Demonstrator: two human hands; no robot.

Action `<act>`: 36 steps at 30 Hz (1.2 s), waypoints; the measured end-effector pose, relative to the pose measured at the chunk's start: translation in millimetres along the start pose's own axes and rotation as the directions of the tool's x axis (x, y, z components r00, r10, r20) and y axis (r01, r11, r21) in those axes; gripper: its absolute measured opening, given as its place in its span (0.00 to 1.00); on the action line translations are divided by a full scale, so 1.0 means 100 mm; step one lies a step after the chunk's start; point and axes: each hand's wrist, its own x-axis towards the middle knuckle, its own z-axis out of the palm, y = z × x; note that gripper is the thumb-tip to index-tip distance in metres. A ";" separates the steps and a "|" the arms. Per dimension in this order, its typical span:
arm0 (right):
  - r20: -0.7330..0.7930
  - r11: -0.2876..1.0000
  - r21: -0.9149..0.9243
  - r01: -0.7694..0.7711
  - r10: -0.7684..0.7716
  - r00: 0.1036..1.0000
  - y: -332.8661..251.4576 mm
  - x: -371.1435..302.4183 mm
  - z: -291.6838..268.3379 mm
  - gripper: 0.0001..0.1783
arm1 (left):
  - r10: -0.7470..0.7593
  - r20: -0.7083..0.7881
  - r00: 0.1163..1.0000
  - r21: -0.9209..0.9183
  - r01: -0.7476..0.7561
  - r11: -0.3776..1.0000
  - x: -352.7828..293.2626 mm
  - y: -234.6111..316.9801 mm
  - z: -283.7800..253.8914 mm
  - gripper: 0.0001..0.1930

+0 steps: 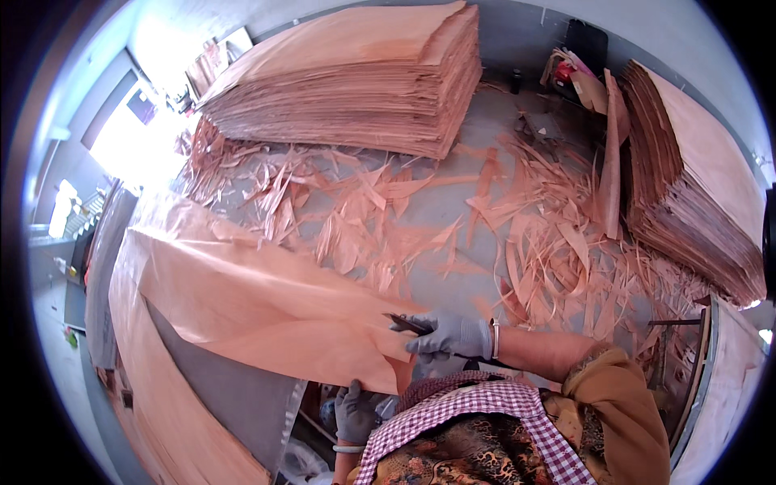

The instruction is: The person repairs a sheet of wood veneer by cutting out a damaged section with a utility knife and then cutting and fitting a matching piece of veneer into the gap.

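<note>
A long, thin sheet of orange-brown wood veneer [267, 299] stretches from the left side to just in front of me, with its surface rippled. At its lower near edge, my left hand [354, 414] in a grey glove pinches the veneer, part of the fingers being hidden by it. My right hand [444, 334], also gloved in grey, is closed round a dark knife [411, 324]. The pointed blade lies over the sheet's right end, and I cannot tell whether it touches. Below the long sheet, another veneer strip [174, 396] curves along a dark grey surface [222, 364].
A tall veneer stack [347, 109] stands at the far middle, and another stack [687, 170] leans at the right. Torn veneer scraps [558, 259] litter the grey floor beyond my hands. A clear plastic bag [303, 462] sits below, near my left forearm.
</note>
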 end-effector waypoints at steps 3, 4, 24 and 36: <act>-0.019 0.993 0.119 -0.026 0.028 0.999 -0.30 -0.09 -0.44 0.29 | -0.022 0.064 0.998 -0.043 0.025 0.999 0.51 -0.01 0.47 0.15; -0.031 0.987 0.161 -0.013 0.018 0.999 -0.35 -0.09 -0.62 0.29 | -0.033 0.085 0.996 -0.094 0.041 0.995 0.70 -0.03 0.62 0.15; -0.538 0.913 -0.318 0.257 -0.397 0.743 -3.51 0.65 -4.94 0.18 | 0.278 0.205 0.938 0.138 -0.309 0.941 5.29 0.79 4.61 0.16; -0.436 0.761 -0.574 0.303 -0.597 0.674 -5.80 0.91 -8.01 0.21 | -0.052 0.151 0.987 -0.395 0.108 0.912 6.89 0.13 6.07 0.25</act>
